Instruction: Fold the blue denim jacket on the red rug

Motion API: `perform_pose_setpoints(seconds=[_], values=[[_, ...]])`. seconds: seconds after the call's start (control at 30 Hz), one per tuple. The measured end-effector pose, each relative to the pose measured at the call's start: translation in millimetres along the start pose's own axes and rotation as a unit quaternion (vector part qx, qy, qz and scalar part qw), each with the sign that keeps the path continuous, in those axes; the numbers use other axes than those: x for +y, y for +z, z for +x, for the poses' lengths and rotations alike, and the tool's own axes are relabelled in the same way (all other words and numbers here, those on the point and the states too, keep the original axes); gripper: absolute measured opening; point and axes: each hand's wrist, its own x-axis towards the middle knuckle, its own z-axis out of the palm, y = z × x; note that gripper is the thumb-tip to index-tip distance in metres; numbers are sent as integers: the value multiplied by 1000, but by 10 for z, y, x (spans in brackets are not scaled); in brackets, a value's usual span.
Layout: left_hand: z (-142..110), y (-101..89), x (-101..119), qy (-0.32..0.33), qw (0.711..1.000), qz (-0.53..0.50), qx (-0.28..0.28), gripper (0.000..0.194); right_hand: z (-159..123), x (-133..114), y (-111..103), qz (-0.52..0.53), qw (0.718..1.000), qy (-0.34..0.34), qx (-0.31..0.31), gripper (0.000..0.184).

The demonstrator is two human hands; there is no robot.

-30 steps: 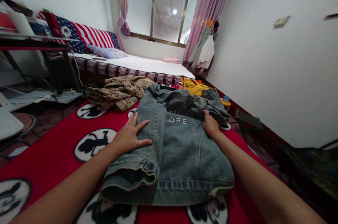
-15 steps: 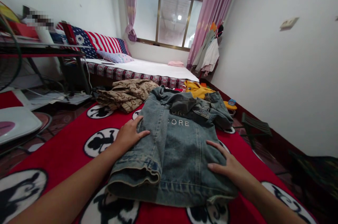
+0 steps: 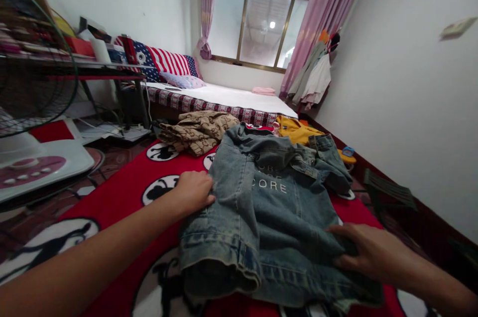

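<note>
From the head camera, both hands are on it: a faded blue-grey denim jacket (image 3: 278, 222) lies front-down or back-down, hard to say which, on a red cloth (image 3: 115, 197) dotted with round white patches bearing black figures. And there's pale lettering (image 3: 269, 186) across the denim, the lowest line giving CORE, two more lines above it swallowed by folds, only ends like "RE" peeking out! Its long axis runs from the near edge of the red cloth towards the far edge, hem pointing at the person, collar end away, slanting slightly. The left hand (image 3: 192, 190) has its fingers curled tight on the jacket's left side edge, and the right hand (image 3: 366, 244) pinches a fold near the hem's right corner, thumb and forefinger slightly parted with denim between, the other fingers hidden. At the far left of the red cloth, a crumpled tan garment (image 3: 203, 132) with a brown monogram-like print, and at its far right a bright yellow garment (image 3: 298, 131) showing a tiny dark label, too small to read. Beyond the cloth's far edge stands a white-sheeted bed (image 3: 224, 97).
</note>
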Motion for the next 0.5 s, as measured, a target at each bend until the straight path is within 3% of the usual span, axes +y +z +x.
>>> perform_pose_setpoints(seconds=[0.07, 0.13, 0.2, 0.27, 0.37, 0.43, 0.5], values=[[30, -111, 18, 40, 999, 20, 15, 33, 41, -227, -148, -113, 989, -63, 78, 43], [96, -137, 17, 78, 996, -7, 43, 35, 99, -577, -254, -158, 969, -116, 147, 45], [169, -59, -4, 118, 990, -66, 45, 40, 168, -963, -220, -156, 963, -184, 119, 49], [220, 69, -56, 158, 979, -127, 25, 45, 252, -1289, -53, -123, 942, -304, 71, 70], [235, 165, -200, 190, 962, -198, 10, 37, 416, -1583, 227, -50, 904, -425, 2, 64], [221, 86, -316, 190, 952, -238, -22, 24, 527, -1681, 310, 32, 904, -426, 4, 44], [227, -96, -407, 178, 942, -271, -84, 16, 601, -1751, 316, 169, 908, -381, 49, 33]])
